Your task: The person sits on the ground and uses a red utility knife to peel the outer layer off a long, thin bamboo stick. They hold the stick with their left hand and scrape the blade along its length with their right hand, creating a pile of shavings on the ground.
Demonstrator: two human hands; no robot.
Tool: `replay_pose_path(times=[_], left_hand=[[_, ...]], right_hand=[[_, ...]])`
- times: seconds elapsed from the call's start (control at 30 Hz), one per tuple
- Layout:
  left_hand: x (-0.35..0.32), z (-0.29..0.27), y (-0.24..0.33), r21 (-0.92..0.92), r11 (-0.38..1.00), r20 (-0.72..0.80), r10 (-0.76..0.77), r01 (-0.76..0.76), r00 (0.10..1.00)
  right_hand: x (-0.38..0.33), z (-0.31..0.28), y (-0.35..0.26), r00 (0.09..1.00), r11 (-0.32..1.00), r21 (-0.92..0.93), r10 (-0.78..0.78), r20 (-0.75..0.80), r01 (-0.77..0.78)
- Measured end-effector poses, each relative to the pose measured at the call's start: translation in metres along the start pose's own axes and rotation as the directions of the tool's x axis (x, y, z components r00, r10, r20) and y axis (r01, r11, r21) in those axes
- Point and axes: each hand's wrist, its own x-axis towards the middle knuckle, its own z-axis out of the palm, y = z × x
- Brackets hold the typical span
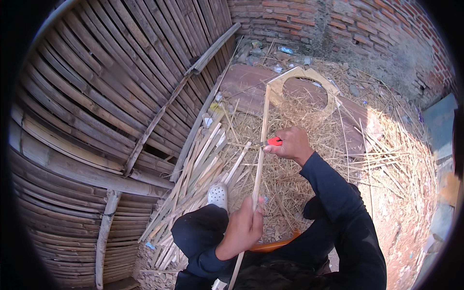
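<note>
My left hand (241, 228) grips a long thin bamboo strip (261, 145) near its lower end; the strip runs up and away toward a wooden board. Further up the strip, my right hand (290, 143) holds a red-handled knife (273, 141) with the blade against the strip's side. Both arms wear dark sleeves. My knee and a pale perforated shoe (218, 195) lie just left of the strip.
A wall of bamboo slats (96, 106) fills the left side. Cut bamboo strips (198, 169) are piled at its foot. Shavings and straw (386, 159) cover the ground. A wooden board with a round hole (325, 84) lies ahead, before a brick wall (348, 24).
</note>
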Motion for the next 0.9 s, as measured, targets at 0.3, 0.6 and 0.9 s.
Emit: replay_pose_path(times=[0.3, 0.6, 0.9], left_hand=[[-0.02, 0.011, 0.01, -0.069, 0.997, 0.187, -0.014, 0.027, 0.982], [0.003, -0.002, -0.018, -0.631, 0.721, 0.118, -0.276, 0.287, 0.954], [0.013, -0.002, -0.02, -0.701, 0.65, 0.151, -0.266, 0.292, 0.952]], right_hand=[[0.028, -0.02, 0.09, 0.823, 0.814, -0.128, 0.566, -0.046, -0.567], [0.001, -0.041, 0.072, 0.814, 0.81, 0.095, 0.58, 0.025, -0.579], [-0.038, -0.023, -0.07, 0.975, 0.966, 0.244, -0.128, 0.18, 0.081]])
